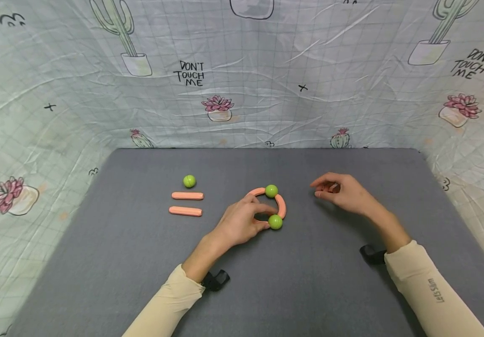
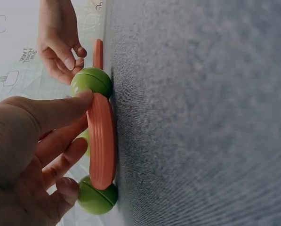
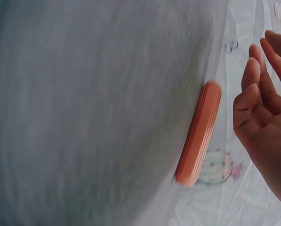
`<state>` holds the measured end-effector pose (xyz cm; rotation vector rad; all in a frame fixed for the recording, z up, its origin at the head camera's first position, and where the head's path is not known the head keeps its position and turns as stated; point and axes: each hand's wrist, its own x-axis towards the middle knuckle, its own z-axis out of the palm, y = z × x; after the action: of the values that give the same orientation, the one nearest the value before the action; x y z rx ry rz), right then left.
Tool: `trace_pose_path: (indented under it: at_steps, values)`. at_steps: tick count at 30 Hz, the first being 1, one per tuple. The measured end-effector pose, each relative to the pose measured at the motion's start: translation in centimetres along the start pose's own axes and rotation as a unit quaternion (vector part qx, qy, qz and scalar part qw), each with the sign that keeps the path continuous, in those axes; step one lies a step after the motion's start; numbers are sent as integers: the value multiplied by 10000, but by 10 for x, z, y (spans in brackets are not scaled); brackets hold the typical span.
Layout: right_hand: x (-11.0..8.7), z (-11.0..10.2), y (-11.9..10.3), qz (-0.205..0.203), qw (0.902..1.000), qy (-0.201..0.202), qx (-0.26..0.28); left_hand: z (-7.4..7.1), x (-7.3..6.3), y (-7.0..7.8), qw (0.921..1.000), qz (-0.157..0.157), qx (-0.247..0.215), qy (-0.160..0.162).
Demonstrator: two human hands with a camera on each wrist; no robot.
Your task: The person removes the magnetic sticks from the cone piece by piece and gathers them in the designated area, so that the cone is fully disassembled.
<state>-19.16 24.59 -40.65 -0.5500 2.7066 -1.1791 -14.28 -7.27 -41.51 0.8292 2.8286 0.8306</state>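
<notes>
HEAD: we're pinching a ball point(image 1: 275, 222) with our left hand point(image 1: 242, 221), the ring point(image 1: 282, 206) on the mat point(image 1: 309, 290) seemingly nearing completion; spare ball point(image 1: 189, 181), two rods point(image 1: 187, 195) lying unused | LEFT WRIST: an arc point(image 2: 101, 143) is linking two balls point(image 2: 98, 197) | RIGHT WRIST: our right hand point(image 3: 265, 103) is hovering near a rod point(image 3: 199, 134), fingers loosely curved, holding nothing.

Grey surface point(image 1: 301, 281); wrinkled cactus-print sheeting point(image 1: 259, 70) behind and both sides.

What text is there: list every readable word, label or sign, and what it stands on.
"DON'T TOUCH ME": on the patterned backdrop, twice in the head view, once sideways in the left wrist view.
"x": small marks on the backdrop.
"Letsslim", apparently: on the right sleeve; small, so spelling is uncertain.
</notes>
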Motion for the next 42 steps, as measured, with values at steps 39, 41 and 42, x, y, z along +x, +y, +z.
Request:
trace_pose_path:
  at_steps: [39, 41, 42]
  values:
    - [2, 68, -52, -523, 9862, -1573, -14, 6, -1, -17, 9938, 49, -1109, -38]
    - [2, 70, -54, -519, 9866, -1548, -37, 6, 0, -17, 9941, 36, -1084, -49]
    - [2, 71, -54, -524, 9869, -1524, -59, 6, 0, -17, 9941, 31, -1082, -51]
